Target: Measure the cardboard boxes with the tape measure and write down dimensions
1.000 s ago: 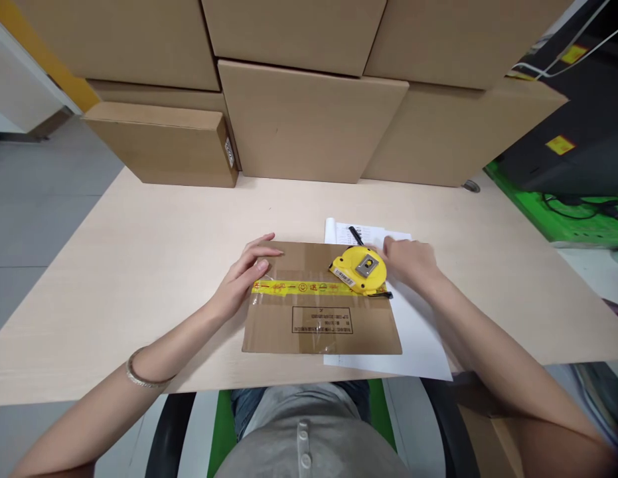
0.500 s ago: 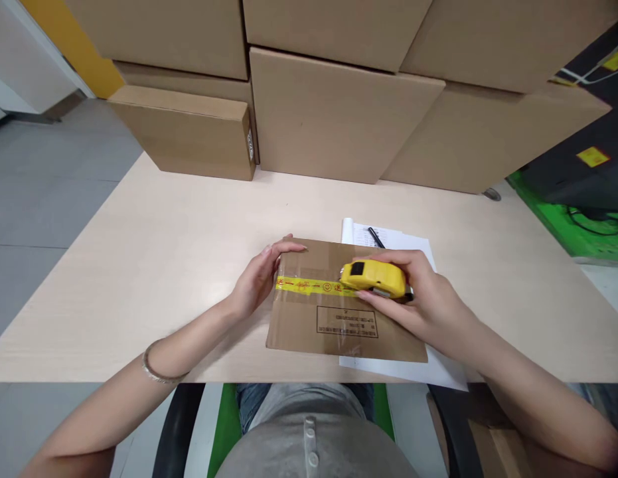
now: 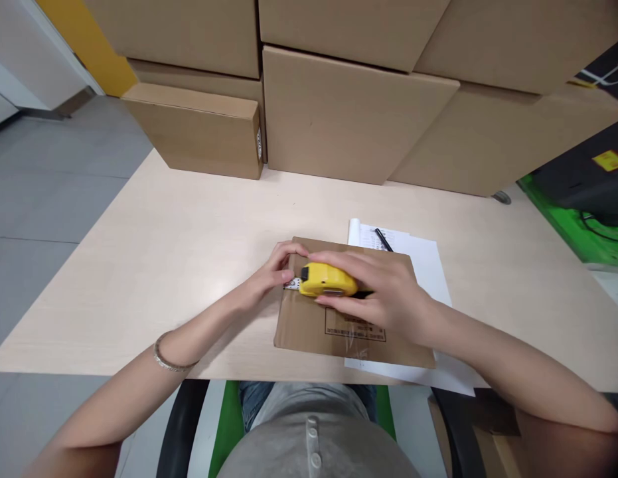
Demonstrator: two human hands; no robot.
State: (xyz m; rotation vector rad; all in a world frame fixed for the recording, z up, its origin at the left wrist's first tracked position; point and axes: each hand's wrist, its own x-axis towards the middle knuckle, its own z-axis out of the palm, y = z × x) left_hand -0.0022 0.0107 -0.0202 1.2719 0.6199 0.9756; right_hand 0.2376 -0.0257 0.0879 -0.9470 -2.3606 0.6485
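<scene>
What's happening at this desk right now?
A person's right hand grips a yellow tape measure over a cardboard box on the desk. A short bit of blade shows near the box's left edge. The left hand is at that edge, thumb right by the blade; whether it pinches it is hard to tell. White papers stick out from under the box, with a black pen on them. Bigger boxes stand along the far side.

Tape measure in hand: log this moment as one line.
right hand: holds tape measure | left hand: at blade end | box: partly over paper
</scene>
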